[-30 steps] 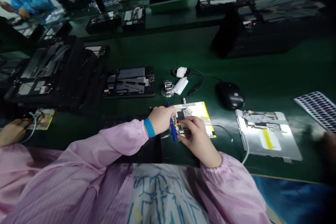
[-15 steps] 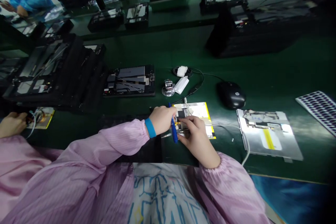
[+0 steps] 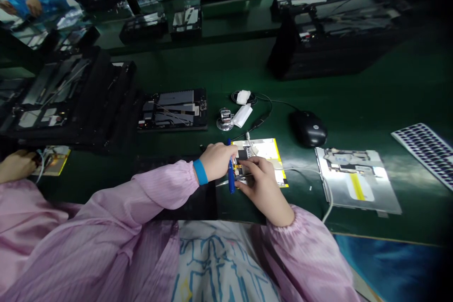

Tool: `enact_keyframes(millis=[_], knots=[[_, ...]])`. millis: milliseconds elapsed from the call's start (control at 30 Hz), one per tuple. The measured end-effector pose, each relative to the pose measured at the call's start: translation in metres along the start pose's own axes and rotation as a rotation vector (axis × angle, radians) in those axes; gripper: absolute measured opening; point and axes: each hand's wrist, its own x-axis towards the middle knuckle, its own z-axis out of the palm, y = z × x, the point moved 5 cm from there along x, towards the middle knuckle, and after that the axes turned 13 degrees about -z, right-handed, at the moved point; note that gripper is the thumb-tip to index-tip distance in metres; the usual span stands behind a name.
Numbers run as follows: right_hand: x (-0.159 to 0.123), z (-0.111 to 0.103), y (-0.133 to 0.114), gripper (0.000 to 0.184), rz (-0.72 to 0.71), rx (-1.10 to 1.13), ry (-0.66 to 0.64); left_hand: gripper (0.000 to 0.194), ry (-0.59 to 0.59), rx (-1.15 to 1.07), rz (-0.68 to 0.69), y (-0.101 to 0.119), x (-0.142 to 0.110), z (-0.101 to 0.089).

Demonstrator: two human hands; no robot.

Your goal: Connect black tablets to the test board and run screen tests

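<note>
Head view: a shiny flat part with yellow edges (image 3: 266, 148) lies on the green desk (image 3: 212, 63), just below and right of the middle of the frame. The left hand (image 3: 216, 160) has its fingers curled around a blue tool (image 3: 231, 184) at the part's left edge. The right hand (image 3: 264, 184) bends over the part, near small gold bits (image 3: 238, 167). A thin silver tool (image 3: 222, 183) pokes out to the left; I cannot tell if the right fingers pinch it or anything else. I think the left hand should hold the blue tool steady and push softly, while the right fingers stop the part from sliding. Best not to tug the white cord (image 3: 330, 198) at lower right.
</note>
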Motion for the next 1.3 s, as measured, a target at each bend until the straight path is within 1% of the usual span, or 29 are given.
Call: enact_keyframes(millis=[100,300,567,700,800,867,933,1000,1100,1133,1167,1200,1300], knots=[[0.0,0.0,0.0,0.039,-0.026,-0.017,-0.011,0.008,-0.006,0.008,0.003,0.001,0.001,0.0],[0.001,0.002,-0.003,0.04,-0.081,-0.039,-0.071,0.008,0.018,0.034,0.026,0.003,0.001,0.001],[0.002,0.001,-0.005,0.039,-0.1,-0.046,-0.093,0.006,0.019,0.059,0.027,0.001,0.003,0.001],[0.003,0.0,-0.009,0.038,-0.089,-0.093,-0.11,0.003,0.013,0.059,0.024,0.001,0.005,0.001],[0.005,0.0,-0.013,0.04,-0.08,-0.133,-0.142,0.004,0.025,0.076,0.024,0.001,0.005,0.002],[0.005,0.0,-0.015,0.041,-0.076,-0.121,-0.147,0.004,0.045,0.072,0.017,0.001,0.005,0.002],[0.003,-0.003,-0.016,0.041,-0.079,-0.06,-0.118,0.004,0.075,0.036,0.007,-0.001,0.005,0.0],[-0.001,-0.008,-0.015,0.04,-0.074,0.034,-0.049,0.012,0.147,-0.033,0.009,-0.002,0.003,-0.007],[-0.009,-0.019,-0.011,0.031,-0.012,0.155,0.1,0.014,0.295,-0.173,0.093,0.004,-0.008,-0.022],[-0.011,-0.023,-0.009,0.026,0.025,0.192,0.149,0.013,0.302,-0.232,0.141,0.008,-0.014,-0.025],[-0.013,-0.027,-0.008,0.021,0.062,0.235,0.197,0.013,0.271,-0.294,0.184,0.012,-0.018,-0.026],[-0.014,-0.031,-0.007,0.017,0.097,0.289,0.238,0.013,0.206,-0.352,0.212,0.017,-0.023,-0.024],[-0.01,-0.039,-0.008,0.009,0.147,0.481,0.336,0.017,-0.061,-0.445,0.197,0.029,-0.032,-0.009]])
